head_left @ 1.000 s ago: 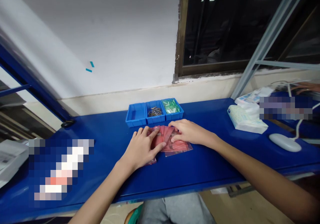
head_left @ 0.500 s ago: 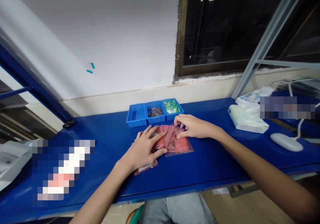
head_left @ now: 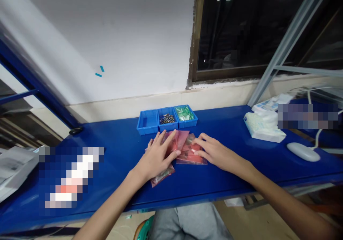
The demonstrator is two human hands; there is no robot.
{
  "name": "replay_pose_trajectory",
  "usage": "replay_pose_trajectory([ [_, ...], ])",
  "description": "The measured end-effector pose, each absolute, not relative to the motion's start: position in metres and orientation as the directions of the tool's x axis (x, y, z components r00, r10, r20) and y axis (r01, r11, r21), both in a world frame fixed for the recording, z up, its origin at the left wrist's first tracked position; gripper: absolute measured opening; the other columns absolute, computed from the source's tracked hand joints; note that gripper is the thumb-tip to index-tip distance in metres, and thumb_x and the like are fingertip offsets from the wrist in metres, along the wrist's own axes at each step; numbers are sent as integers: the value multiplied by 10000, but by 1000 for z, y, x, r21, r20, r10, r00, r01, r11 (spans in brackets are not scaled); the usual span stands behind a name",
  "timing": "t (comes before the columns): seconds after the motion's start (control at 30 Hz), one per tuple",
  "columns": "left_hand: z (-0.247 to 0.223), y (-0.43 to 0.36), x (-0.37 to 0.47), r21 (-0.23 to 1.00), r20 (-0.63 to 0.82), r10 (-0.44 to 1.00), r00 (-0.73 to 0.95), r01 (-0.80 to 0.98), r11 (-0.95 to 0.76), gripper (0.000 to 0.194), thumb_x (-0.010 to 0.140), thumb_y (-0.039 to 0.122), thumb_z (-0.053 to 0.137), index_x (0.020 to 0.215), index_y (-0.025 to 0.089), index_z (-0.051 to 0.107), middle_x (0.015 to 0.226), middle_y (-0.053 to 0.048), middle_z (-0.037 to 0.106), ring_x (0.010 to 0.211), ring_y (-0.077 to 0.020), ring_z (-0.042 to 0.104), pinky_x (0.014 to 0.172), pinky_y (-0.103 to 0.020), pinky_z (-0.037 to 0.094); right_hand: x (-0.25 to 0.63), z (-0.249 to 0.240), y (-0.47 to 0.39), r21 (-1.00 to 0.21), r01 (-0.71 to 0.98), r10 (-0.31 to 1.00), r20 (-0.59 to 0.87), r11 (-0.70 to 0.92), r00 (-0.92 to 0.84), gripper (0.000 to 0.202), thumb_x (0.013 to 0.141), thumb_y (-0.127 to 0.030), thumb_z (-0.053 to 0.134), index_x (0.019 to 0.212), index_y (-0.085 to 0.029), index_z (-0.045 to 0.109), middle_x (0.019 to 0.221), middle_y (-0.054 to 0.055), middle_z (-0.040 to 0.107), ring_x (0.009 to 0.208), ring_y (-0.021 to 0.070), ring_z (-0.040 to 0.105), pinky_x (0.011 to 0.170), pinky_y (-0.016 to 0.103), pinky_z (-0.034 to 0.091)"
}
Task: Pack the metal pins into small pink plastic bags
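Several pink translucent plastic bags (head_left: pixel 190 157) lie in an overlapping pile on the blue table. My left hand (head_left: pixel 157 156) rests over the left part of the pile, palm down with its fingers spread. Beneath its wrist a small bag (head_left: pixel 162 175) sticks out, with something greyish inside. My right hand (head_left: pixel 213 150) has its bent fingers and thumb on the right edge of a bag holding red pieces. Behind the pile stand three joined blue bins: the left bin (head_left: pixel 148 121) is bare, the middle one holds metal screws (head_left: pixel 167 118), the right one green-and-white packets (head_left: pixel 184 113).
A tissue pack (head_left: pixel 264 127) and a white computer mouse (head_left: pixel 303 151) lie on the right. White papers (head_left: pixel 17 170) lie at the far left, beside a blurred-out patch. A small black object (head_left: pixel 75 130) sits near the wall. Metal frame posts rise at both sides.
My right hand has moved down and right, from the top of the pile to the bag's right edge. The upper pink bag now lies further left, partly under my left hand.
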State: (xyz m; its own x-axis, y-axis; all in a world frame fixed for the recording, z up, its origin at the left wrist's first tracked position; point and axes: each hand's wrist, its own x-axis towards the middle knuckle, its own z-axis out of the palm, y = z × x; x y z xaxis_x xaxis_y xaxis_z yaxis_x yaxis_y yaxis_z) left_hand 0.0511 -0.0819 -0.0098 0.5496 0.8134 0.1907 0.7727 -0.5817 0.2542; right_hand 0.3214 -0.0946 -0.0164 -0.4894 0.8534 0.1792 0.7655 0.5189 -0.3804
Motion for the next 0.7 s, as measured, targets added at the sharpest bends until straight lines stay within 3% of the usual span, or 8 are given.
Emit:
replay_pose_trajectory([
  [0.1,3,-86,34,248,189,715,673,672,-698,531,1022,466,414,1518,293,334,1574,-80,341,1473,-301,265,1170,-535,314,326,-3,-94,-324,729,798,213,602,-564,282,950,-274,543,1221,-273,620,1198,89,579,1083,257,568,979,411,439],
  [0.17,6,-87,20,272,117,662,740,617,-738,492,1012,384,458,1493,301,389,1585,-49,326,1482,-279,251,1185,-499,314,327,8,-88,-289,649,708,203,704,-677,347,923,-270,589,1264,-321,628,1320,73,566,1192,283,524,1044,471,396],
  [0.27,1,-89,6,294,50,654,755,614,-732,583,968,390,552,1511,354,342,1621,-17,224,1494,-294,206,1192,-536,280,325,17,-71,-314,506,561,117,804,-819,455,895,-232,614,1318,-401,603,1548,2,392,1423,316,323,1130,531,302],
  [0.37,-9,-93,5,262,56,663,747,630,-731,622,984,439,520,1539,378,248,1631,-10,166,1501,-299,172,1198,-564,232,323,11,-56,-381,503,559,43,776,-828,542,840,-282,692,1345,-439,577,1618,-50,263,1495,363,151,1159,579,245],
  [0.53,-10,-100,15,182,77,720,689,701,-690,617,985,533,466,1541,387,239,1646,-40,101,1485,-367,196,1136,-627,292,327,-2,-59,-393,576,642,49,716,-765,604,819,-509,704,1391,-412,537,1553,10,405,1453,374,275,1145,594,257],
  [0.7,-8,-103,23,132,66,777,626,766,-629,672,954,623,451,1544,373,246,1640,-96,131,1463,-410,232,1067,-675,333,327,-8,-72,-290,675,722,88,678,-687,732,784,-664,663,1432,-370,494,1549,85,396,1405,422,323,1107,652,251],
])
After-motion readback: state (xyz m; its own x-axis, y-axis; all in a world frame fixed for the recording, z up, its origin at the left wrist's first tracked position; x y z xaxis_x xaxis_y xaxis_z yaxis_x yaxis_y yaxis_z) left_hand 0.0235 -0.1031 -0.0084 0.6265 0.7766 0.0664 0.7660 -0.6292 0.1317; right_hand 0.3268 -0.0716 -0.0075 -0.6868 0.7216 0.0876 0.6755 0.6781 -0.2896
